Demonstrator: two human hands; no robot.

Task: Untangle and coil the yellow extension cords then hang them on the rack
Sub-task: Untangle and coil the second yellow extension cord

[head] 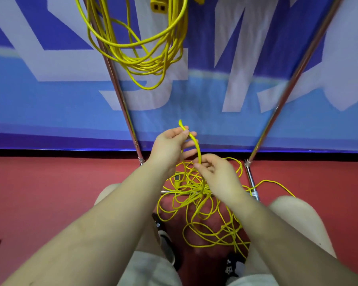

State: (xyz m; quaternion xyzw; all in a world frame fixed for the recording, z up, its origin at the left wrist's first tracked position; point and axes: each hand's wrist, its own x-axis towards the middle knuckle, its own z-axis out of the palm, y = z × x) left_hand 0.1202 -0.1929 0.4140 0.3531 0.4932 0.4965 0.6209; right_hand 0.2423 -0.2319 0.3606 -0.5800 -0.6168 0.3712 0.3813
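A tangled yellow extension cord (203,211) lies in loose loops on the red floor between my feet. My left hand (172,145) pinches a raised length of that cord near its top, thumb against fingers. My right hand (217,172) pinches the same length lower down, just above the pile. A coiled yellow cord (145,48) hangs from the rack at the top, with a yellow socket block (158,4) beside it. The rack's left leg (120,91) and the right leg (293,79) slope down to the floor.
A blue and white banner (50,79) stands close behind the rack. The rack's base bar (253,184) lies on the red floor (50,193) among the cord loops. My knees and dark shoes (167,242) flank the pile.
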